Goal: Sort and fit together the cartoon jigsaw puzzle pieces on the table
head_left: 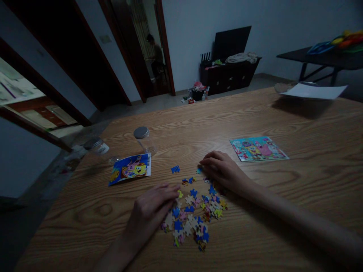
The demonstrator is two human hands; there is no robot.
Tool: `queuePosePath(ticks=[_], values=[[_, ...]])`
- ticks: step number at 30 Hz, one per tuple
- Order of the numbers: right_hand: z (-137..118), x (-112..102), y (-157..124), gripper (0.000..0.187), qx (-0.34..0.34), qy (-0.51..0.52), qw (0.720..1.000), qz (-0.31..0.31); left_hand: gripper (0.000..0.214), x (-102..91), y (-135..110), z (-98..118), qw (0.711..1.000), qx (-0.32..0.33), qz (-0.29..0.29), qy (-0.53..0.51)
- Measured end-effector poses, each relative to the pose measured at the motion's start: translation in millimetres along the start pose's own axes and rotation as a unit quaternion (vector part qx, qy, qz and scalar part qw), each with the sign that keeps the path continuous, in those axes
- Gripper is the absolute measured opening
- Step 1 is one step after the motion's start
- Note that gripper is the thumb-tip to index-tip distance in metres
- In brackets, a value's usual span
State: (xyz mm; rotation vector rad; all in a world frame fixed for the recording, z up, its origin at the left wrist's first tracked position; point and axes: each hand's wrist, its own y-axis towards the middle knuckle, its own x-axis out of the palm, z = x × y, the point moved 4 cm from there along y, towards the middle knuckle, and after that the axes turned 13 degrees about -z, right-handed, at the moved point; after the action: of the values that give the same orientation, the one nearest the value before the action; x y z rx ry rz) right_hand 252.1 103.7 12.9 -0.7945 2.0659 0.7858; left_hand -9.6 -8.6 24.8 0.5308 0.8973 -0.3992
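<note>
A loose heap of jigsaw puzzle pieces in blue, yellow, pink and plain backing lies on the table between my hands. My left hand rests at the heap's left edge, fingers stretched out, a yellow puzzle piece at the fingertips. At the heap's far right, my right hand has its fingers bent together and closed on a small teal puzzle piece. Apart from the heap, a joined blue piece lies farther out. Just nearer sits a small dark and yellow cluster.
A blue cartoon picture card lies left, a teal one right. Two clear jars with grey lids, one upright and another, stand behind the left card. White paper is at the far right. A person sits beyond the doorway.
</note>
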Motion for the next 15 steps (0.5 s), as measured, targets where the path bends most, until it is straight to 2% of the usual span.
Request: queuePosePath(ticks=[2,5,8,10,12,15], values=[[-9,-2,-7,0.021,-0.028,0.007,0.999,-0.021,0.024,-0.4,9,-16,0.999,-0.048,0.01,0.004],[-34,-2,-20,0.025,-0.075,-0.012,0.994,-0.078,0.033,4.0,19,-28,0.996,-0.083,-0.031,0.006],[-67,8,-32,0.023,-0.108,-0.018,0.982,-0.154,0.038,8.1,17,-21,0.993,-0.066,-0.087,0.036],[-86,16,-38,0.021,-0.135,-0.029,0.974,-0.178,0.038,7.3,12,-13,0.992,-0.057,-0.106,0.047],[-97,26,-41,0.02,-0.126,-0.034,0.974,-0.187,0.034,4.6,7,-6,0.99,-0.046,-0.124,0.05],[-103,38,-42,0.045,-0.092,-0.041,0.98,-0.173,0.036,-0.4,2,0,0.983,-0.025,-0.171,0.054]])
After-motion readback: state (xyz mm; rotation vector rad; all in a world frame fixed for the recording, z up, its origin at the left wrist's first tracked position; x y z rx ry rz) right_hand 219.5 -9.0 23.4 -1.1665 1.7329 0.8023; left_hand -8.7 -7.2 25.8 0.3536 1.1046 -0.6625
